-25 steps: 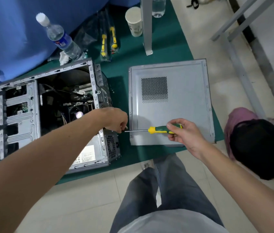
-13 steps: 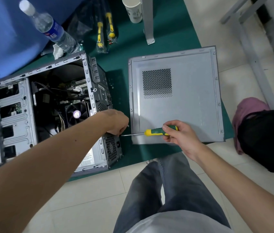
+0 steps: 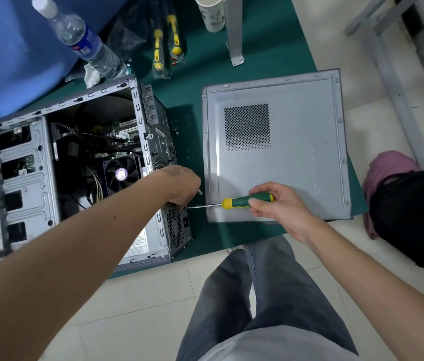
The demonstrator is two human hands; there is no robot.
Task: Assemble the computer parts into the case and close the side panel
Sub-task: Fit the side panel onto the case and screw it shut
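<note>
Pale glossy floor tiles point(image 3: 132, 303) reflect soft light, and a green mat point(image 3: 265, 48) covers the floor at the top. A blue cloth point(image 3: 5, 48) hangs over the mat's upper left corner; a grey metal frame point(image 3: 398, 82) stands at right

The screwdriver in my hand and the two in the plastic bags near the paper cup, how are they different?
The screwdriver in hand has a green grip with a yellow collar and is bare; the bagged screwdrivers look black and yellow and sit in clear sleeves. The right hand holds the first level, its tip at the back of the case beside the left hand; the bagged pair lies untouched on the green mat. All carry yellow on their handles.
</note>
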